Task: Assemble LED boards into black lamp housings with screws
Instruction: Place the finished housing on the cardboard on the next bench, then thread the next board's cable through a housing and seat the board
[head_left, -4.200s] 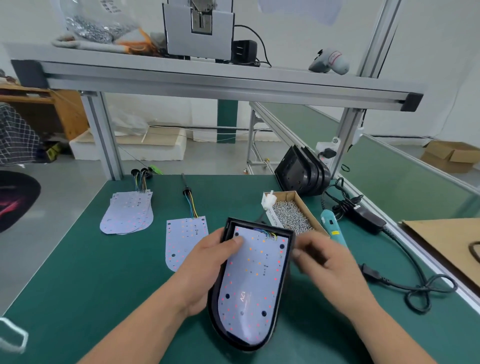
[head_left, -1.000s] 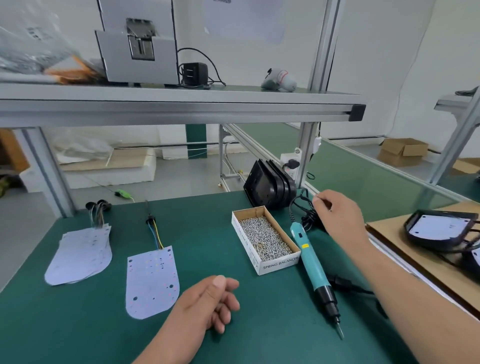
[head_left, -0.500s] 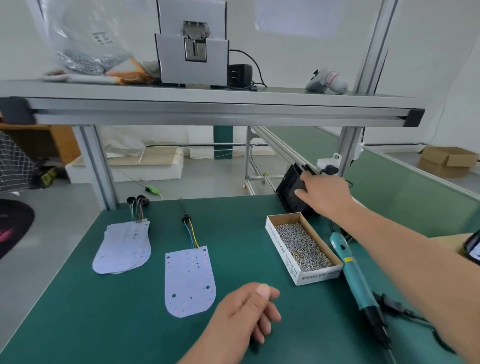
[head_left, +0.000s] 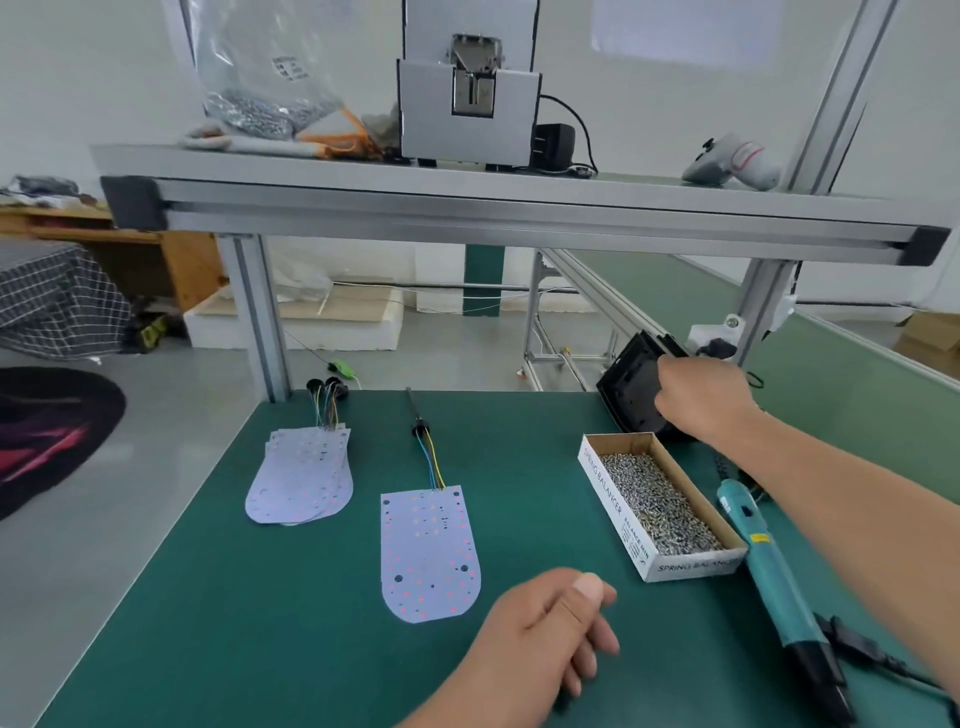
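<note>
Worktop (head_left: 208, 597): green mat surface that carries all the task items.

Shelf (head_left: 467, 208): aluminium-framed, spans the bench above the worktop.

Grey machine (head_left: 467, 104): stands mid-shelf, with a black adapter just beside it on the right.

Plastic bag (head_left: 260, 78): clear, on the shelf left of the machine, with small metal parts gathered at its bottom.

Black lamp housings (head_left: 628, 384): several, standing on edge and leaning together at the right rear corner of the worktop, just behind the box.

Right hand (head_left: 701, 397): reaches out to the housings. The fingers are curled onto the upper right of the stack and seem to grip it. The fingertips are hidden, so how many housings they take in cannot be told.

Left hand (head_left: 545, 634): rests on the worktop at the near centre. The fingers are loosely curled with the thumb on top, and they hold nothing.

LED board (head_left: 428, 553): single white board lying flat mid-worktop, rounded end toward the person. Coloured wires run from its far edge.

Stack of LED boards (head_left: 301, 475): lies left of the single board and apart from it, fanned slightly, with its wires bunched at the far end.

Cardboard box (head_left: 608, 493): open and full of screws, to the right of the single board.

Electric screwdriver (head_left: 774, 571): teal, lies against the box's right side, its dark end toward the person.

White handheld tool (head_left: 732, 166): lies on the shelf at the far right.
</note>
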